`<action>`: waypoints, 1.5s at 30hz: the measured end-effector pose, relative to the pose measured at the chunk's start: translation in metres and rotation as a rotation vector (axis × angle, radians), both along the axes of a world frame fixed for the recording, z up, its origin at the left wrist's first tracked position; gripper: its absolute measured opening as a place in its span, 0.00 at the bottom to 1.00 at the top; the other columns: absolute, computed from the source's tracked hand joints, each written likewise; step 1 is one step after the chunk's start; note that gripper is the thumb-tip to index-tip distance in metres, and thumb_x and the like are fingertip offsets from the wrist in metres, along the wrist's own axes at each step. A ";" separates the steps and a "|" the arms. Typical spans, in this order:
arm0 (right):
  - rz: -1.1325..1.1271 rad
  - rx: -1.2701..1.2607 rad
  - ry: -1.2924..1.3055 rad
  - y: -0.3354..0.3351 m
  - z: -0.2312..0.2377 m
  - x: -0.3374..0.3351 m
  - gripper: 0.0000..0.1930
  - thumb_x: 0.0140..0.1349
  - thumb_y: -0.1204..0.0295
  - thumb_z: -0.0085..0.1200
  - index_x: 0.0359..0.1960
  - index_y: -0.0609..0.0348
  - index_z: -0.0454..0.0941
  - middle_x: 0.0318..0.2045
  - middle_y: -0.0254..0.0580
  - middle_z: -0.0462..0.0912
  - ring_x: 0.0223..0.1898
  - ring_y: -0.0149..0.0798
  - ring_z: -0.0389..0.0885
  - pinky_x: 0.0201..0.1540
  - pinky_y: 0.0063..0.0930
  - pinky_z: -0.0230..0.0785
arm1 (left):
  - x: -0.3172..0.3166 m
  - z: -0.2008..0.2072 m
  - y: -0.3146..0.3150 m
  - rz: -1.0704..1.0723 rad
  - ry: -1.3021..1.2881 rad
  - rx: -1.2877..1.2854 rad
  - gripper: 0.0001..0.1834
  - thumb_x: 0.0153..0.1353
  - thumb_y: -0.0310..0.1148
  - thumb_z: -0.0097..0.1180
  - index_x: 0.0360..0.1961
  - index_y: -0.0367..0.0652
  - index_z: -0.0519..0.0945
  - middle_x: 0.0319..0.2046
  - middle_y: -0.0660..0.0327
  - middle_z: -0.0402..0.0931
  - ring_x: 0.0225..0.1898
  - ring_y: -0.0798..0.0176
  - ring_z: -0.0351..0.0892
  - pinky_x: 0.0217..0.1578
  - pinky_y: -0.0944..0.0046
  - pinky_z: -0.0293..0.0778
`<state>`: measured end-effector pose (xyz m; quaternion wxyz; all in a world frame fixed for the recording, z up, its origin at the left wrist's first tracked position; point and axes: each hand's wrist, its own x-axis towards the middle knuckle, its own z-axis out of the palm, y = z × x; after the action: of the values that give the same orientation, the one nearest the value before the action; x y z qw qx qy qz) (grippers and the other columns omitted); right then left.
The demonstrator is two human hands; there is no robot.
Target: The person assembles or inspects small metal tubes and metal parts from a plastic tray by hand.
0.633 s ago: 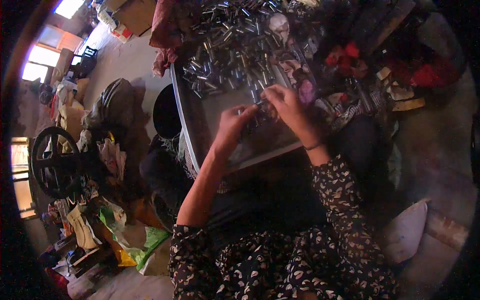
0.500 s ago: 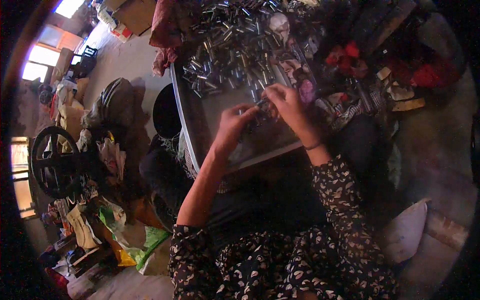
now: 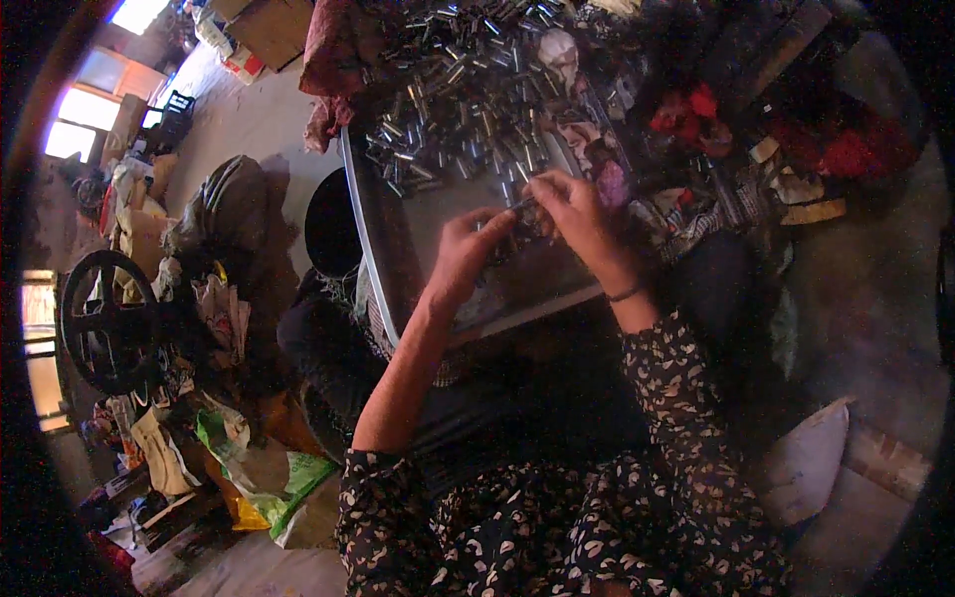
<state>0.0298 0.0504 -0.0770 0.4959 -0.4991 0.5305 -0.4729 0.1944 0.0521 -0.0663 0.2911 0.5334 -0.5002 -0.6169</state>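
Note:
Over the near part of a metal-rimmed tray [image 3: 360, 227], my two hands meet at the fingertips. A small, dark metallic cylindrical piece [image 3: 521, 203] is pinched between them, partly hidden by the fingers. My left hand [image 3: 466, 245] grips its left end with thumb and forefinger. From the right, my right hand [image 3: 574, 213] closes on the other end, fingers curled. Beyond the hands, a heap of small shiny metal cylinders [image 3: 468, 90] covers the far part of the tray. A few more lie close to my fingertips.
Crumpled cloths [image 3: 612, 184] lie along the tray's right side, with red cloth [image 3: 686, 109] farther right. A dark round object [image 3: 333, 224] touches the left side. On the far left stand a black spoked wheel [image 3: 109, 320], a grey sack [image 3: 224, 204] and a green-and-white bag [image 3: 288, 488].
Both hands stay nearly in place, still pinching the small metal piece. The right fingers have shifted very slightly.

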 end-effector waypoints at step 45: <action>0.072 -0.075 0.129 0.002 -0.002 0.000 0.14 0.57 0.63 0.45 0.31 0.62 0.73 0.16 0.36 0.73 0.19 0.29 0.70 0.23 0.24 0.62 | 0.000 0.019 0.007 0.003 -0.009 0.005 0.14 0.52 0.36 0.52 0.32 0.33 0.76 0.19 0.62 0.72 0.20 0.72 0.68 0.21 0.73 0.63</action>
<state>0.0299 0.0520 -0.0788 0.4586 -0.5655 0.5248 -0.4410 0.1940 0.0586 -0.0477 0.2883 0.5378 -0.4993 -0.6152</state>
